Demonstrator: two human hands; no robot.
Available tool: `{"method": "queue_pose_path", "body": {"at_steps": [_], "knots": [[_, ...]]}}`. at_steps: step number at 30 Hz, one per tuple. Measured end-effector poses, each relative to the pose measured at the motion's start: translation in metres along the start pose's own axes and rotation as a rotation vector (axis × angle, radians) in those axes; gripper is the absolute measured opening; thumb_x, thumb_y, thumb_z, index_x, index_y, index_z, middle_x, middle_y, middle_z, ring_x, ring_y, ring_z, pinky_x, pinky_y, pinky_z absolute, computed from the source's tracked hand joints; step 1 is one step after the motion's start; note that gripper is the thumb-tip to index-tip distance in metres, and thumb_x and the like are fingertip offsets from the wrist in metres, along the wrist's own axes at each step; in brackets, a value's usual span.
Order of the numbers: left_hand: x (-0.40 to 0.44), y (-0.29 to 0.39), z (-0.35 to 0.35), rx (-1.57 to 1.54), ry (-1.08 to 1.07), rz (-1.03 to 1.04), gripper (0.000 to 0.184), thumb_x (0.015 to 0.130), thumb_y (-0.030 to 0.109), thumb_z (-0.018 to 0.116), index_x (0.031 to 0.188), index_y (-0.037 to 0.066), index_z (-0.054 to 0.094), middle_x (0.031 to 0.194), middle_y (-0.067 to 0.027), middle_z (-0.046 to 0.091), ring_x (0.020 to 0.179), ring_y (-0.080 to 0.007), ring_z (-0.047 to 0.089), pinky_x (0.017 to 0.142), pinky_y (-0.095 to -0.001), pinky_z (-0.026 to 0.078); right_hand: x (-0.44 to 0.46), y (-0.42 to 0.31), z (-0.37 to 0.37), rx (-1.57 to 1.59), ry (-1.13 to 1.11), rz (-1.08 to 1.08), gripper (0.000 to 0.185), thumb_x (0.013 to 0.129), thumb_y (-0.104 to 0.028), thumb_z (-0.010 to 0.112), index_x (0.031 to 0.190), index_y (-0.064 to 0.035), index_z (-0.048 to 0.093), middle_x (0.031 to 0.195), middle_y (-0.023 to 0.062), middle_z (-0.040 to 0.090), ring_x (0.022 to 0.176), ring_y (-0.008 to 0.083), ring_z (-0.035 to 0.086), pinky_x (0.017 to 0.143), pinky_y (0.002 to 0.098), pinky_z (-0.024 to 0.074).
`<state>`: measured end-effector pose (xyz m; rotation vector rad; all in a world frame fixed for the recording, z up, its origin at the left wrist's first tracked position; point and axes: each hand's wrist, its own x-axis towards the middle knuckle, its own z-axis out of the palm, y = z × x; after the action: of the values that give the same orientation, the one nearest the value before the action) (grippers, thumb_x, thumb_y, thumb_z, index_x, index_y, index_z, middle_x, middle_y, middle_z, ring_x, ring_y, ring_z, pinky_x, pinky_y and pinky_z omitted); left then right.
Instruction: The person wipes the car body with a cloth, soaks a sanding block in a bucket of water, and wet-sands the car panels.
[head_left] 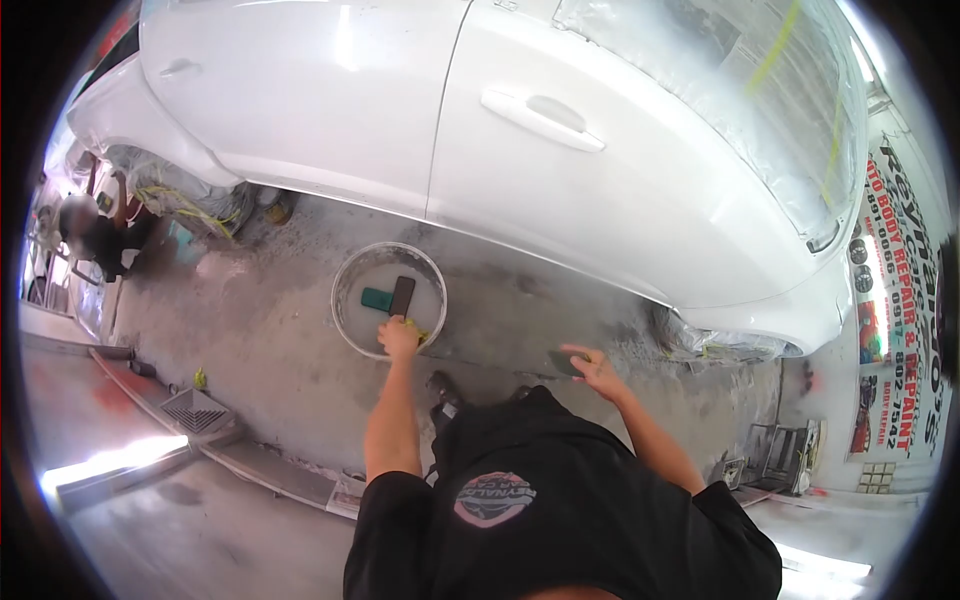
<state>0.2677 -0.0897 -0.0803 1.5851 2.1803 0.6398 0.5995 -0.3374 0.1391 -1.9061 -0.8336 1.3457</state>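
My left hand (400,337) reaches over the near rim of a round white bucket (339,325) holding greyish water. Its fingers are closed around a soft yellow-green piece (421,338), too small to tell whether sponge or cloth. Just beyond the fingers are a dark grey-brown block (403,296) and a green block (376,298), both in the bucket. Out to the right, my right hand (597,373) grips a flat dark pad (563,362) above the floor, apart from the car.
A white car (330,110) spans the far side, with plastic film (720,60) over its window and wheels. Another person (105,230) crouches by the wheel at left. A can (274,207) stands under the car. A printed banner (890,310) hangs at right.
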Motion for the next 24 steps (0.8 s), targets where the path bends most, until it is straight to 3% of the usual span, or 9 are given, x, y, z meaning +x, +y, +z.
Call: {"method": "queue_pose_path", "body": {"at_steps": [3,5,7,9,11,15,18,21,24], "knots": [[0.025,0.03,0.022,-0.183,-0.034,0.353,0.023,0.091,0.018,0.065,0.107,0.004,0.075,0.105,-0.0208,0.074,0.095,-0.0394,0.069,0.086,-0.0463,0.053,-0.002,0.007,-0.007,0.076,0.044,0.021,0.038,0.1,-0.022,0.06,0.137,-0.0106,0.065,0.123,0.008,0.065,0.106,0.0177,0.064,0.084,0.0357,0.0598],[0.033,0.112,-0.001,-0.528,-0.248,0.332,0.024,0.095,0.019,0.063,0.104,0.0,0.073,0.095,-0.0178,0.074,0.086,-0.0332,0.07,0.078,-0.0428,0.053,-0.01,0.012,-0.01,0.129,0.079,0.066,0.038,0.1,-0.021,0.059,0.136,-0.0101,0.065,0.121,0.0085,0.066,0.106,0.0189,0.065,0.084,0.0357,0.0602],[0.053,0.165,0.043,-0.762,-0.337,0.39,0.031,0.098,0.025,0.062,0.099,-0.005,0.072,0.088,-0.0127,0.073,0.078,-0.0225,0.07,0.068,-0.0363,0.052,-0.013,0.013,-0.013,0.152,0.114,0.112,0.038,0.1,-0.019,0.059,0.136,-0.0097,0.066,0.119,0.0088,0.067,0.106,0.02,0.066,0.084,0.0356,0.0604],[0.064,0.249,-0.012,-0.83,-0.468,0.401,0.038,0.1,0.031,0.061,0.1,-0.006,0.07,0.089,-0.0099,0.073,0.075,-0.0148,0.069,0.063,-0.0301,0.052,-0.013,0.018,-0.017,0.124,0.137,0.121,0.036,0.1,-0.019,0.059,0.134,-0.0092,0.067,0.118,0.0088,0.067,0.104,0.0198,0.066,0.083,0.0352,0.0607],[0.065,0.318,-0.076,-1.235,-0.646,0.2,0.04,0.102,0.035,0.058,0.105,-0.004,0.07,0.091,-0.0098,0.073,0.075,-0.016,0.07,0.063,-0.0286,0.054,-0.015,0.022,-0.02,0.084,0.166,0.11,0.035,0.1,-0.018,0.058,0.132,-0.0086,0.068,0.117,0.0089,0.067,0.102,0.0196,0.066,0.081,0.0348,0.0607],[0.101,0.398,-0.144,-1.39,-0.595,0.121,0.048,0.103,0.043,0.061,0.103,-0.005,0.068,0.09,-0.0141,0.072,0.076,-0.0224,0.072,0.066,-0.0337,0.06,-0.018,0.033,-0.026,0.014,0.159,0.083,0.037,0.101,-0.017,0.057,0.136,-0.0086,0.065,0.118,0.0085,0.068,0.103,0.0196,0.066,0.08,0.0348,0.0603],[0.128,0.418,-0.161,-1.419,-0.641,-0.02,0.045,0.102,0.04,0.063,0.102,-0.005,0.068,0.083,-0.0108,0.068,0.071,-0.0206,0.068,0.065,-0.0328,0.06,-0.018,0.06,-0.044,-0.002,0.151,0.107,0.038,0.101,-0.019,0.058,0.138,-0.0087,0.063,0.118,0.008,0.068,0.102,0.0196,0.067,0.08,0.0353,0.0604],[0.139,0.424,-0.16,-1.443,-0.668,-0.1,0.046,0.101,0.04,0.063,0.096,-0.006,0.067,0.079,-0.0117,0.065,0.072,-0.0246,0.068,0.069,-0.038,0.063,-0.018,0.079,-0.064,0.127,0.183,0.143,0.039,0.1,-0.021,0.059,0.137,-0.0084,0.064,0.116,0.0077,0.069,0.1,0.0192,0.068,0.078,0.0358,0.0607],[0.145,0.419,-0.148,-1.484,-0.648,-0.05,0.046,0.102,0.04,0.062,0.095,-0.005,0.067,0.078,-0.0121,0.064,0.074,-0.0256,0.068,0.07,-0.04,0.063,-0.01,0.085,-0.084,0.224,0.189,0.16,0.039,0.1,-0.022,0.061,0.135,-0.008,0.064,0.115,0.0069,0.069,0.099,0.0188,0.068,0.076,0.0366,0.0608]]}}
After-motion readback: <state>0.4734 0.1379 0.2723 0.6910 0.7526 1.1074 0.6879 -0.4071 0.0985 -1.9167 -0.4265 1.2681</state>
